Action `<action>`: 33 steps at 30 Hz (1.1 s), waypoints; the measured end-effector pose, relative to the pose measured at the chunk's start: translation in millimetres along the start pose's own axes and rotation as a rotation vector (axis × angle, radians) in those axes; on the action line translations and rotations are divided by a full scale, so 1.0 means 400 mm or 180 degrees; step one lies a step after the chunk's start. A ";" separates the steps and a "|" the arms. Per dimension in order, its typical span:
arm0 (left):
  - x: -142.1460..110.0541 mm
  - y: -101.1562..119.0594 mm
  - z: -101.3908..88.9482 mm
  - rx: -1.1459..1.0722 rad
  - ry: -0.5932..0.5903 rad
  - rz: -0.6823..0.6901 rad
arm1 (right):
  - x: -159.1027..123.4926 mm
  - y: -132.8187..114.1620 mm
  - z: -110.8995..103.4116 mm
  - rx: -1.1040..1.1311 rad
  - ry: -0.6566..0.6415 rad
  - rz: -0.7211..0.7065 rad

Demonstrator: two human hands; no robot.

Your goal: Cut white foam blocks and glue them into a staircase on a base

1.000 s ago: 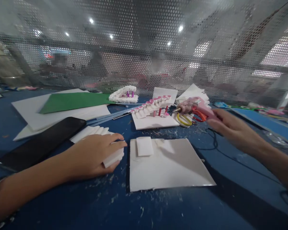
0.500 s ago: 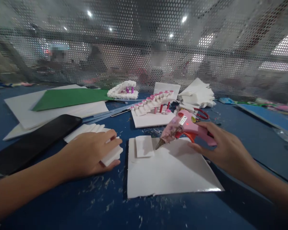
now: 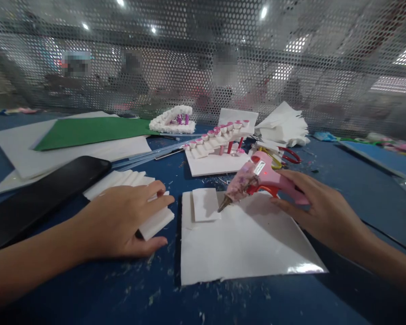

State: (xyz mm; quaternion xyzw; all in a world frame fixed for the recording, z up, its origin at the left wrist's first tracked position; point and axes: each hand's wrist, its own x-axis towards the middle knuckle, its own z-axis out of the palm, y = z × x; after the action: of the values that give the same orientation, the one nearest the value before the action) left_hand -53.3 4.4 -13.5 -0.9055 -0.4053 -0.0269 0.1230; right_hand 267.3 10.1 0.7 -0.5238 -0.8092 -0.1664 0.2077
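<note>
My right hand [image 3: 325, 207] holds a pink hot glue gun [image 3: 270, 176] by its handle, fingers on the far side and thumb near the red trigger. The gun's metal nozzle points left and down, close to the right edge of a small white rectangle [image 3: 205, 204]. That rectangle lies at the upper left of a white foam-like board [image 3: 250, 248]. Left of the board, my left hand [image 3: 122, 216] rests over a row of overlapping white strips [image 3: 157, 224]. Its fingers are bent and its thumb is spread off the strips; the palm hides part of them.
A black phone-like slab [image 3: 61, 194] lies at left, near green sheet [image 3: 98, 134] and white sheets. Behind the board stand a pink-and-white staircase model [image 3: 219, 140] and a white model with purple posts [image 3: 174, 121]. Red-handled scissors [image 3: 291, 155] and a perforated metal screen [image 3: 189, 67] are beyond.
My left thumb has moved away from the white strips. The glue gun stays in my right hand, its nozzle still beside the small rectangle. The camera view has shifted slightly.
</note>
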 end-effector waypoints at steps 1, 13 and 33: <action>0.000 0.000 0.000 -0.0055 -0.0012 -0.0014 | -0.001 0.001 0.000 -0.0005 0.0022 -0.0014; -0.002 -0.005 0.008 -0.0269 0.0057 -0.0027 | -0.005 0.004 0.004 0.0139 -0.0154 0.0049; 0.000 -0.002 0.002 -0.0312 -0.0008 -0.0063 | -0.001 0.006 0.003 0.0069 -0.0182 0.0099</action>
State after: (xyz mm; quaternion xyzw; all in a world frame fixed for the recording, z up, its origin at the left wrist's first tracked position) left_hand -54.0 5.1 -14.3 -0.9064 -0.4126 -0.0468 0.0776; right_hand 269.6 11.2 -0.3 -0.5385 -0.8084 -0.1393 0.1927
